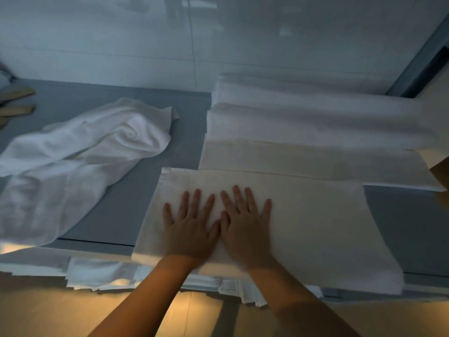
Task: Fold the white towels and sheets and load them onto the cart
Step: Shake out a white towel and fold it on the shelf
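Folded white towel (303,220) on grey table (121,205): left hand (192,227), right hand (245,224) pressing flat, fingers spread, grasping nothing.

Both hands lie flat on the folded towel (303,215), fingers spread. Just beyond the fingertips (233,190) a row of folded sheets (315,132) blocks the way forward — stacked back to the wall (218,45). Left of the left hand (189,227) runs a bare strip of grey table (136,190), then a crumpled towel (85,147) — right of the right hand (245,224), flat towel, then bare table.
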Available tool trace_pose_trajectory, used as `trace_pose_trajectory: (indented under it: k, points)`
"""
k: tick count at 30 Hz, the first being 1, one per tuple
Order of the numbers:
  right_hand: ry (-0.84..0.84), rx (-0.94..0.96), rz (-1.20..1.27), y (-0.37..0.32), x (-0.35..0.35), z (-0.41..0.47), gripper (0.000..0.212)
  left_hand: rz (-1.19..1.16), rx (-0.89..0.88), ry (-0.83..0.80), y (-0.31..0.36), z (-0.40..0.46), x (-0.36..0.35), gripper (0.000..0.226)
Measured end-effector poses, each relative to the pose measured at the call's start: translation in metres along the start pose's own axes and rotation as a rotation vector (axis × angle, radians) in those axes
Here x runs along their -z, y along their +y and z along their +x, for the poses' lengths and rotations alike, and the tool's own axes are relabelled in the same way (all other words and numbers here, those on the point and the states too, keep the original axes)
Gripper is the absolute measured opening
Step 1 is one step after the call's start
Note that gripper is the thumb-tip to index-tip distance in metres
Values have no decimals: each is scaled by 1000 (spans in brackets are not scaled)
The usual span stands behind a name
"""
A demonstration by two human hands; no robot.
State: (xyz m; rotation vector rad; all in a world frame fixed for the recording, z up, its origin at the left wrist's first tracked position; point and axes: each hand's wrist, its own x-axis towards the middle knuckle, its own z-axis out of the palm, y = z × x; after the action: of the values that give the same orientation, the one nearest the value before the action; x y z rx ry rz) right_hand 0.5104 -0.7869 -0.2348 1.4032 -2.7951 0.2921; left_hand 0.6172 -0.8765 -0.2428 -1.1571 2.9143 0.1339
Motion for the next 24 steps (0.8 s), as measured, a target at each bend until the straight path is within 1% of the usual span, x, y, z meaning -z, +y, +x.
trace_pose_trajectory:
  k: [3,5,7,9,13,16,17,18,20,22,24]
  points:
    - [-9,3,-23,1,-1,5,53,-23,13,27,-19,3,-1,73]
    - [-36,22,-42,2,1,3,56,-19,10,17,-22,3,0,74]
    - [-52,25,-65,18,5,-5,59,-27,9,-1,-22,4,1,74]
    - [-76,-34,-114,54,12,-19,62,-30,4,-11,-23,5,3,75]
    - [-160,-248,-194,150,37,-52,68,-2,1,-54,-21,4,10,76]
    - [-225,-338,-219,181,54,-63,64,-17,107,-112,-4,5,19,69]
    - [-231,-351,-213,179,54,-62,61,-40,142,-112,11,4,22,66]
    - [-212,-360,-197,170,54,-58,57,-65,134,-104,32,2,25,63]
    - [-128,-325,-123,140,50,-54,53,-103,-6,-96,84,-8,23,58]
    - [-73,-210,-22,107,39,-59,52,-101,-131,-131,126,-20,15,56]
    - [-85,-146,18,94,30,-69,51,-45,-143,-153,142,-24,7,56]
